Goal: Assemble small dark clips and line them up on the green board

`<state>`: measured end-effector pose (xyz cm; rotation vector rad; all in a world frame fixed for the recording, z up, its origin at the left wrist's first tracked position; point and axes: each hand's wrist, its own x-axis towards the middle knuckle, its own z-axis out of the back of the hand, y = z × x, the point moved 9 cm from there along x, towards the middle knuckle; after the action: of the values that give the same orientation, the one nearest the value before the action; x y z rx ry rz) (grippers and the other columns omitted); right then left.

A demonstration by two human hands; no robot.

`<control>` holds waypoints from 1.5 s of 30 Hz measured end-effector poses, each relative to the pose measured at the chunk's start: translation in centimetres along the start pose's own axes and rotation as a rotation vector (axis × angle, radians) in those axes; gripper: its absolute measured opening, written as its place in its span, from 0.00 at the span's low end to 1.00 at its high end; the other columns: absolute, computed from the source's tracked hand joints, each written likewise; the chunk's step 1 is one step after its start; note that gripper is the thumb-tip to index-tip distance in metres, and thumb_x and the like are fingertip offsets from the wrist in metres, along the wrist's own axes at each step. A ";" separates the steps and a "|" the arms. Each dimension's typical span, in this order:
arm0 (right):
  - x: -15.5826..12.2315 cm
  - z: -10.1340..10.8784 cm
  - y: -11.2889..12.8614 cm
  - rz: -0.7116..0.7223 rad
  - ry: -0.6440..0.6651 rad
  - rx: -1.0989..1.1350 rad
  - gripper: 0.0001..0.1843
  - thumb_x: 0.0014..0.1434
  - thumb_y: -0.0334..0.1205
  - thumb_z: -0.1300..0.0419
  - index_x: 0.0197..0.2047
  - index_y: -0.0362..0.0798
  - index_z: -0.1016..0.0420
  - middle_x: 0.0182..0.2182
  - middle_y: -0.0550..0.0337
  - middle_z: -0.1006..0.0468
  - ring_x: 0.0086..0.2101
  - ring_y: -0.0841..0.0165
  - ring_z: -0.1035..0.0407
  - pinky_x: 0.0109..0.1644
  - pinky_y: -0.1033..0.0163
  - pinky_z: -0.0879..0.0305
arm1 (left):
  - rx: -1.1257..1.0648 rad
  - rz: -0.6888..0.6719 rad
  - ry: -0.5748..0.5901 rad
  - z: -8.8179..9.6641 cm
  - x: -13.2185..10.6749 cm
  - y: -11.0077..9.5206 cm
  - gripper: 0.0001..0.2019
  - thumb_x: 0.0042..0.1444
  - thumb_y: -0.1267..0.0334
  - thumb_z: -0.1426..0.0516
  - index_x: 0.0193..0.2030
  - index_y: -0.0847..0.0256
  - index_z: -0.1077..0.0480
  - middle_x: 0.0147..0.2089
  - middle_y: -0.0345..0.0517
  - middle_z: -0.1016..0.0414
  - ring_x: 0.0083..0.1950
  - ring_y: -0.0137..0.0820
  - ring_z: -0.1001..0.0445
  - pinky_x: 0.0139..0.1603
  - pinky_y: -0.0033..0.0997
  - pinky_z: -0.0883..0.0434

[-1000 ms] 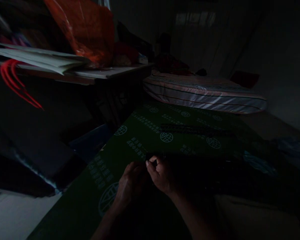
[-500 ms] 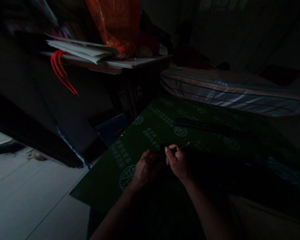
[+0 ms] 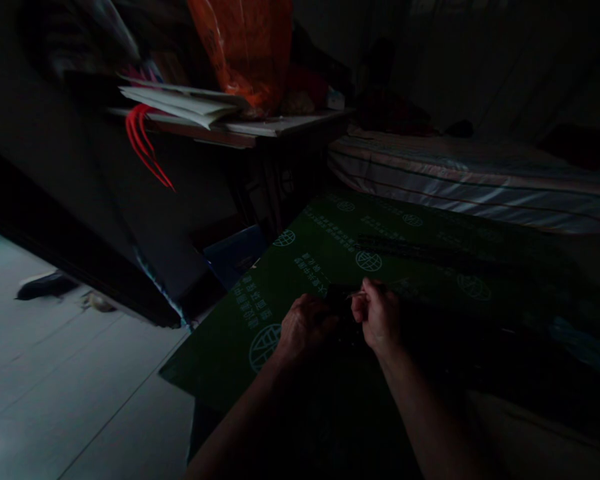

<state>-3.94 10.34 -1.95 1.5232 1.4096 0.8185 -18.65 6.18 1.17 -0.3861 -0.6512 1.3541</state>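
Hands point(image 3: 304, 325) sit above green board point(image 3: 200, 370), striped mattress point(image 3: 460, 180) beyond.

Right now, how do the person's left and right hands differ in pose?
The left hand lies back-up, fingers toward the dark piece; the right hand is curled, fingers bunched. The right hand seems to pinch a thin thing, too dim to identify; none shows in the left hand. Both are bare.
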 end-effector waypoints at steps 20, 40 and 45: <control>-0.6 -0.8 1.5 0.045 0.094 0.053 0.15 0.56 0.50 0.46 0.36 0.46 0.34 0.15 0.66 0.29 0.14 0.75 0.38 0.17 0.71 0.43 | -0.739 0.283 -0.092 1.2 -0.3 0.6 0.08 0.50 0.63 0.41 0.35 0.65 0.27 0.34 0.46 0.27 0.34 0.32 0.29 0.33 0.28 0.34; -1.4 -1.8 1.8 0.103 0.384 -0.220 0.10 0.50 0.44 0.37 0.35 0.50 0.25 0.33 0.59 0.21 0.34 0.64 0.28 0.41 0.59 0.33 | -1.875 0.441 0.425 -5.6 -0.6 -2.7 0.10 0.53 0.64 0.41 0.37 0.71 0.28 0.28 0.48 0.24 0.22 0.26 0.28 0.18 0.20 0.34; -1.4 -1.5 1.8 0.098 0.372 -0.205 0.09 0.49 0.42 0.36 0.35 0.50 0.26 0.31 0.60 0.21 0.33 0.66 0.28 0.40 0.60 0.33 | -1.892 0.510 0.426 -5.7 -0.8 -2.6 0.10 0.53 0.64 0.41 0.36 0.71 0.28 0.26 0.47 0.24 0.20 0.25 0.28 0.18 0.20 0.33</control>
<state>-4.79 9.30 0.44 1.3351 1.4665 1.3185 -13.08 5.57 -1.76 -2.3733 -1.3636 0.6172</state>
